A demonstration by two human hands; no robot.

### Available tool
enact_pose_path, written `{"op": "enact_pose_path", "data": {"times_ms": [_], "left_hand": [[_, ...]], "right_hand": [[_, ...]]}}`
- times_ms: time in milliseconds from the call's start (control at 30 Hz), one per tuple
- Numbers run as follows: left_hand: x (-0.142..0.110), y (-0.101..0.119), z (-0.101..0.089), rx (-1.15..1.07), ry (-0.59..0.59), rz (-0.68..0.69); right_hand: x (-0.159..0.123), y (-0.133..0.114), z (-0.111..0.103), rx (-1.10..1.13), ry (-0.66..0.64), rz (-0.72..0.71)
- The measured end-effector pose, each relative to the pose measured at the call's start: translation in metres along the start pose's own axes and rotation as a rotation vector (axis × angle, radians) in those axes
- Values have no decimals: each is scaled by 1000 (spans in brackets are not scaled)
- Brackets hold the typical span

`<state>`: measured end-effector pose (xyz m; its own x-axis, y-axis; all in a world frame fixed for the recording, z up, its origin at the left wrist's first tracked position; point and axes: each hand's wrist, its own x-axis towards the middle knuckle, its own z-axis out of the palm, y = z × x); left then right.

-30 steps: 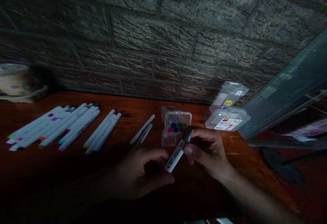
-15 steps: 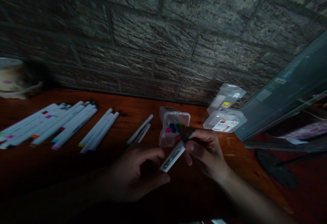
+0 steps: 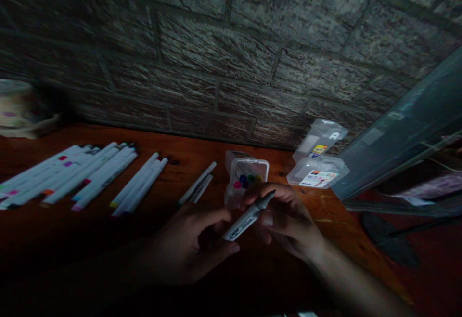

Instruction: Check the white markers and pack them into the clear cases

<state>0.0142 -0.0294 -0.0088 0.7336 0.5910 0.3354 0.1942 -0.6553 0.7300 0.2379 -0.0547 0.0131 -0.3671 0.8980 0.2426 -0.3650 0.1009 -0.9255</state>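
A marker (image 3: 242,224) with a pale printed barrel is tilted in front of me, its dark pointed tip uncovered at the upper right. The lower end of the barrel is pinched between the thumb and fingers of my left hand (image 3: 193,244). My right hand (image 3: 290,218) is closed around the tip end, thumb against the grey collar. Just behind my right hand is a clear plastic case (image 3: 249,165), where several round coloured marker ends show. Two loose pieces, a slim white marker (image 3: 198,182) and a shorter one (image 3: 202,188), lie beyond my left hand.
Several white markers (image 3: 90,175) lie in rows on the wooden table (image 3: 202,148) at left. An opened clear lid or case (image 3: 317,170) with a label stands at the right edge. A stone-block wall (image 3: 187,66) rises behind, and a pot (image 3: 18,110) stands far left.
The marker has turned slightly between my fingers, and its dark tip now shows clear above my right thumb. My right fingers have shifted a little; the other things lie as before.
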Motion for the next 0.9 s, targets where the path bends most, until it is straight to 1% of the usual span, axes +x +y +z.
{"op": "enact_pose_path", "data": {"times_ms": [133,200,333,567,733,900], "left_hand": [[-1,-1,0,-12,7,27],[-2,-1,0,-23,4,36],[-1,0,0,-52,-16,24],[0,4,-2,-61,-42,5],[-1,3,-1,-37,-29,17],[-1,3,-1,-46,-15,26]], "right_hand": [[0,0,0,5,2,-15],[1,1,0,-1,22,-29],[1,2,0,-11,53,-37],[2,2,-1,-40,44,-50],[0,3,-2,-63,73,-69],[0,4,-4,-104,60,-87]]}}
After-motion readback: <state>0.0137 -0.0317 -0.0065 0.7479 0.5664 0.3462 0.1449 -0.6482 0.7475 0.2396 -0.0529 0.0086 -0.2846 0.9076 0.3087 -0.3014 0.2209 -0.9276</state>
